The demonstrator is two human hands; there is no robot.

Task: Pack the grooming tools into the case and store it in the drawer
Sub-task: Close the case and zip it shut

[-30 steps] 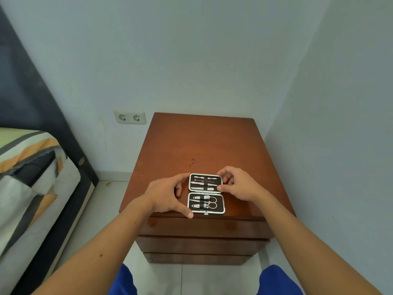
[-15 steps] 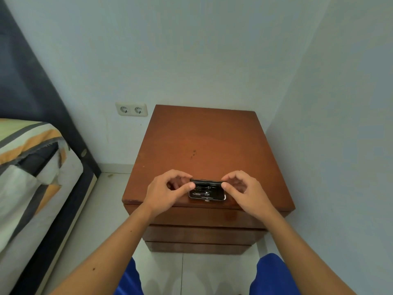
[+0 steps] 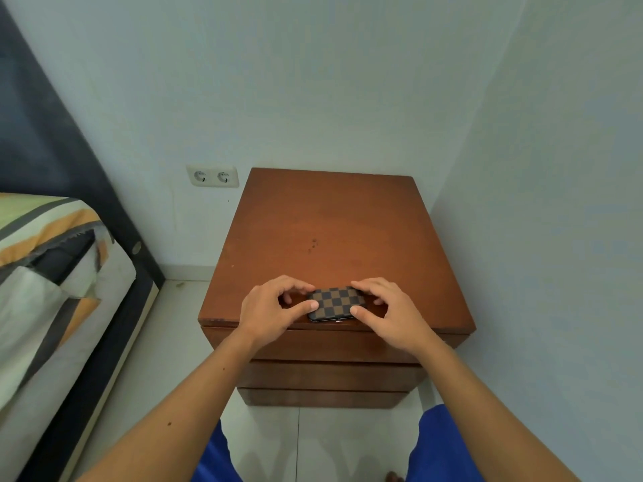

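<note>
Lying between both hands' fingers (image 3: pixel 358 311): checkered case (image 3: pixel 336 303) (closed)

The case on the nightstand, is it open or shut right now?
Shut. Only the checkered outer cover of the case shows, lying flat on the nightstand, with no tools visible. The left hand and right hand hold its ends.

A closed checkered case (image 3: pixel 336 303) lies flat near the front edge of a wooden nightstand (image 3: pixel 334 231). The left hand (image 3: pixel 269 309) pinches its left end, thumb on the lid; the right hand (image 3: pixel 389 313) pinches the right end likewise. Three drawer fronts (image 3: pixel 330 375) sit below the grip.
</note>
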